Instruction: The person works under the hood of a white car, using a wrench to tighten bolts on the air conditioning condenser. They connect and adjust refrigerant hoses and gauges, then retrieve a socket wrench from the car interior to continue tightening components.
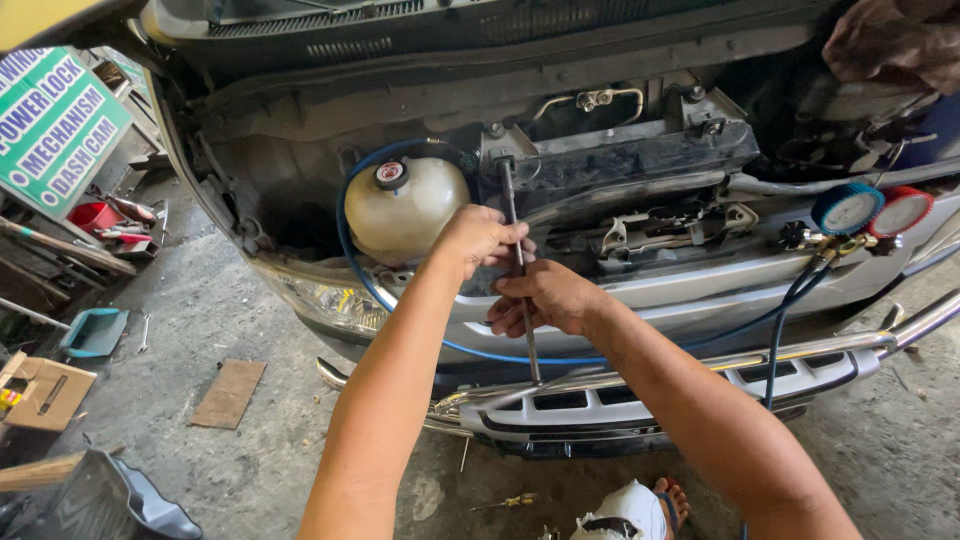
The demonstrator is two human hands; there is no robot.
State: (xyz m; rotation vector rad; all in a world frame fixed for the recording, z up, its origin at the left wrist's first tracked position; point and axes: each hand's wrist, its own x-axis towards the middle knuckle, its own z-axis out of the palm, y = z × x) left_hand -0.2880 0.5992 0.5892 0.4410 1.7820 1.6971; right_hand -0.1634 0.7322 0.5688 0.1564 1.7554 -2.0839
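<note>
Both forearms reach in: my left hand [478,238] and right hand [545,297] clamp the long metal rod [517,262] standing before the engine bay; slipping, I judge, could gouge the blue hose [352,250].

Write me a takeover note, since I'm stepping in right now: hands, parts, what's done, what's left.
Left hand grips the long metal rod high up; right hand grips it lower.
Rod stands near upright, top end at the black front bracket, beside the white coolant tank.
Blue hose and gauge set hang on the front.
Done: the front is open.
Left: rod not released.
</note>
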